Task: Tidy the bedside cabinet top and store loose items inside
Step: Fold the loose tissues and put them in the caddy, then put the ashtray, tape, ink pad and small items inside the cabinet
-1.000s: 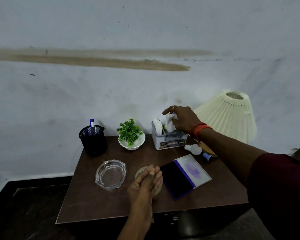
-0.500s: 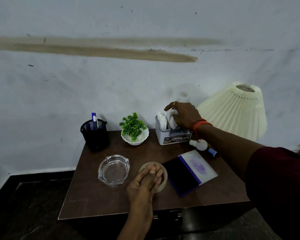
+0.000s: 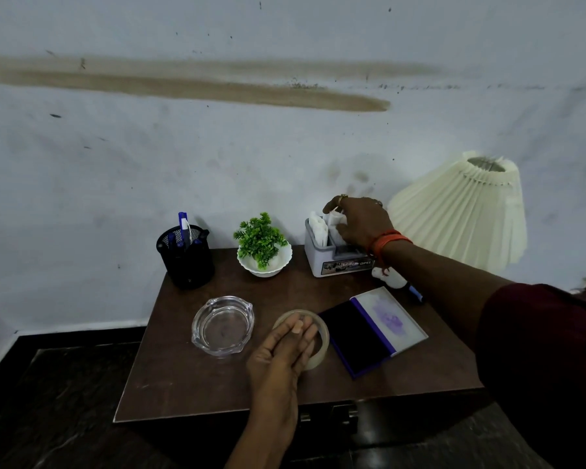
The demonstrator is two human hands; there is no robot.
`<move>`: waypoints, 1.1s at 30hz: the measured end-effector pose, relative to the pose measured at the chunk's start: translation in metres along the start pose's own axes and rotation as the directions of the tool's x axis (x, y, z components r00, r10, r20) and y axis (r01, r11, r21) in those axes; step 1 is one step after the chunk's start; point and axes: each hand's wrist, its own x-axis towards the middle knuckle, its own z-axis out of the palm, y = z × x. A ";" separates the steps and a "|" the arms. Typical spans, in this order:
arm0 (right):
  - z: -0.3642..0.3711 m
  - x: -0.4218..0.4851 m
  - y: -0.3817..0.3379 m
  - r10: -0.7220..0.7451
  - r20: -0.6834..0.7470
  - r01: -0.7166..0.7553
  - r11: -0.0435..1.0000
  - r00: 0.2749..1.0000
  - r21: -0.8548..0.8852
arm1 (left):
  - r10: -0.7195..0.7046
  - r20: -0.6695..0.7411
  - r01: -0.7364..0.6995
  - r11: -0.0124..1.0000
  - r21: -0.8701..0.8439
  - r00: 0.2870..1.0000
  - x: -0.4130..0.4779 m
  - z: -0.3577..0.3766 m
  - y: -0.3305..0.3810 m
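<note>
A brown bedside cabinet top (image 3: 190,380) carries the loose items. My left hand (image 3: 281,353) lies flat, fingers together, over a roll of clear tape (image 3: 318,336) near the front middle. My right hand (image 3: 359,221) reaches to the back, fingers pinched on white tissue (image 3: 334,223) sticking out of a grey organiser box (image 3: 339,262). An open ink pad (image 3: 372,328) with a purple-stained lid lies right of the tape. A clear glass ashtray (image 3: 222,324) sits left of it. A small white bottle (image 3: 394,279) and a blue-capped marker (image 3: 416,294) lie partly hidden under my right forearm.
A black mesh pen holder (image 3: 186,255) with blue pens stands back left. A green plant in a white bowl (image 3: 263,245) stands back centre. A pleated cream lampshade (image 3: 464,214) leans at the right. The wall is right behind. A metal handle (image 3: 329,416) shows on the cabinet front.
Both hands stay nearly where they were; the right hand's fingers shift slightly on the tissue. My head has moved, so the whole scene sits a little differently in view.
</note>
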 end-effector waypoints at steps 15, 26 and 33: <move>-0.002 -0.024 -0.005 0.013 -0.056 -0.004 0.988 0.998 0.151 | 0.030 0.018 -0.031 0.999 0.023 0.999 -0.012 -0.003 0.008; 0.012 -0.143 -0.034 -0.015 -0.208 0.091 0.928 0.978 0.360 | 0.073 -0.029 -0.070 0.995 0.070 0.997 -0.036 -0.029 0.024; 0.034 -0.253 -0.045 0.104 -0.161 -0.005 0.852 0.981 0.523 | 0.090 -0.071 -0.079 0.987 0.138 0.993 -0.062 -0.052 0.028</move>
